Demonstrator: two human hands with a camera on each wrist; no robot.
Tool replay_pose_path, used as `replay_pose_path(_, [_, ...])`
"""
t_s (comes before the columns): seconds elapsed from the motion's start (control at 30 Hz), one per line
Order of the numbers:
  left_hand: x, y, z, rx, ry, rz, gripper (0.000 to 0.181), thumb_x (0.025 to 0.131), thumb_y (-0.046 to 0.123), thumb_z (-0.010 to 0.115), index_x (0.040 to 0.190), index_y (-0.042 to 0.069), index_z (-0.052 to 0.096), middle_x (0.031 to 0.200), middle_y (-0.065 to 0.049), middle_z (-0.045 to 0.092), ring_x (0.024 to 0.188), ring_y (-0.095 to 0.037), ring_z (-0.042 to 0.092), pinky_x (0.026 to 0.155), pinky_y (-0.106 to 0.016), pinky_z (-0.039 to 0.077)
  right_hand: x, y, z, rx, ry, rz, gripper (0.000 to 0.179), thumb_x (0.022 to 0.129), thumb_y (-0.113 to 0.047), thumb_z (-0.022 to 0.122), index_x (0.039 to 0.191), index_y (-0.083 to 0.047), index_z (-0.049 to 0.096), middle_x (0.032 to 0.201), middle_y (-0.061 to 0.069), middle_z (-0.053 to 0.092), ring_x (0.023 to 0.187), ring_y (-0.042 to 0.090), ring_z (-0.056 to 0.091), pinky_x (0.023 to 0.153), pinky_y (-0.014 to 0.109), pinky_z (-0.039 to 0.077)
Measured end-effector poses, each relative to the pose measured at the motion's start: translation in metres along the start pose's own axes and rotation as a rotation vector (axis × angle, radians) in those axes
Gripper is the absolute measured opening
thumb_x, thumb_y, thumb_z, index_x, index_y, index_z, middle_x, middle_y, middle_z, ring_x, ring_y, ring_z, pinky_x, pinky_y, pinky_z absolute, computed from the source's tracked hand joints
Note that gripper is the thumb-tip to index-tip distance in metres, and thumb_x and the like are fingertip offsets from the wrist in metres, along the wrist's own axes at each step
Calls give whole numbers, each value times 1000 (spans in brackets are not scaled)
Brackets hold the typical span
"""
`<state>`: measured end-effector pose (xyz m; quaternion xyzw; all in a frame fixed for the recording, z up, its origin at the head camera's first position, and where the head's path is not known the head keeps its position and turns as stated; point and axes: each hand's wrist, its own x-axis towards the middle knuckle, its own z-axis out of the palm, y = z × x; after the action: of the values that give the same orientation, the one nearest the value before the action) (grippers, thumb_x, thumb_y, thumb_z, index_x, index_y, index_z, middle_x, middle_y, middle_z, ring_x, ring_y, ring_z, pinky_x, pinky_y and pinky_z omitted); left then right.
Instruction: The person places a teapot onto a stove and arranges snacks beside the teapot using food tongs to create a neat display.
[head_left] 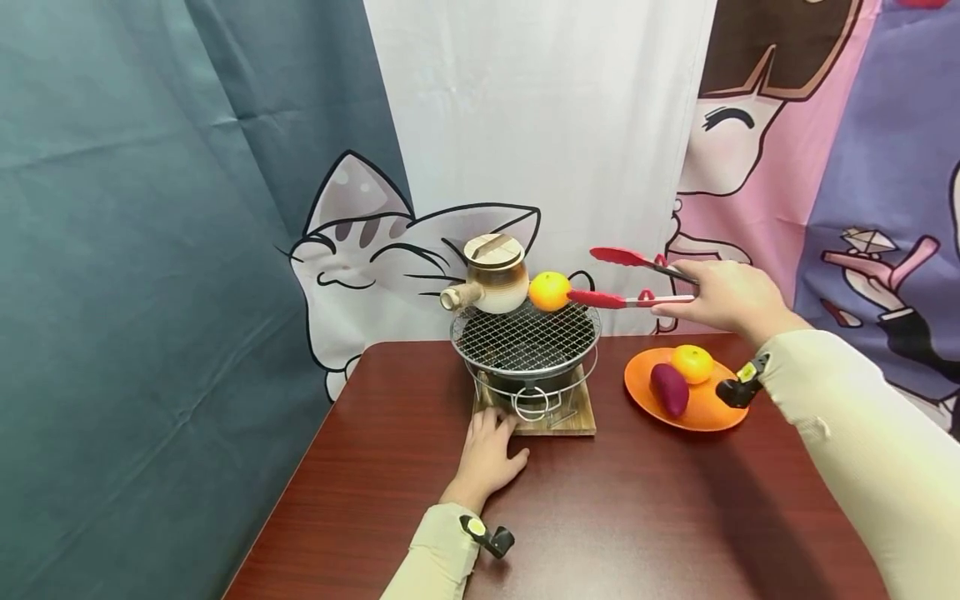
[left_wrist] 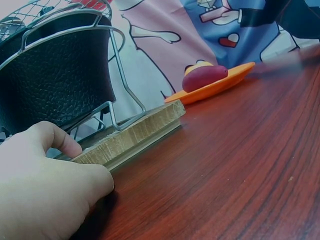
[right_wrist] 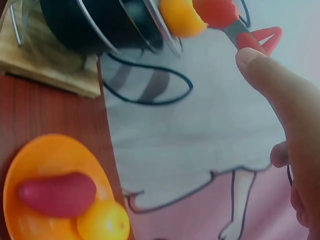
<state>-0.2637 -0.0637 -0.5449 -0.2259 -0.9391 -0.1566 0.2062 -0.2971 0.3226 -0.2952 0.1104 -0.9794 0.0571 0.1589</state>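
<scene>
Pointing left, red-tipped tongs, axis crosswise

Dark red wood-grain table; directly on it: wooden board, orange plate.

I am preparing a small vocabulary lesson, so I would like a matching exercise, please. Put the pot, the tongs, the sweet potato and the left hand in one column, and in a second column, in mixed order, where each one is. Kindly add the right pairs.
Column one
1. Pot
2. Tongs
3. Sweet potato
4. Left hand

Column two
A. Held in the right hand
B. Touching the board
C. On the grill
D. On the plate

Right pairs: 1-C, 2-A, 3-D, 4-B
</scene>
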Motion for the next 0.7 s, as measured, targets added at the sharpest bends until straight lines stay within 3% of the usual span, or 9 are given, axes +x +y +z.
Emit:
replay_pose_path(0.17, [0, 1, 1, -8, 4, 5, 46, 80, 39, 75, 122, 21, 65, 123, -6, 49, 118, -29, 42, 106, -47, 36, -16, 26, -6, -9, -17, 67, 99, 79, -82, 57, 151, -16, 47, 139, 28, 55, 115, 52, 55, 80, 71, 45])
replay_pose_path(0.4, [0, 0, -3, -13, 17, 7, 47, 79, 37, 75, 122, 20, 65, 121, -7, 48, 118, -30, 43, 105, -49, 36, -41, 57, 0, -9, -51, 167, 106, 75, -87, 54, 150, -12, 47, 135, 35, 53, 108, 54, 56, 77, 71, 44])
replay_pose_path(0.7, [-1, 2, -1, -37, 1, 2, 46, 80, 37, 74, 123, 20, 66, 122, -7, 49, 118, -30, 42, 106, -49, 35, -74, 93, 16, -14, -89, 210, 108, 76, -87, 55, 146, -5, 48, 127, 39, 55, 103, 53, 57, 70, 70, 47])
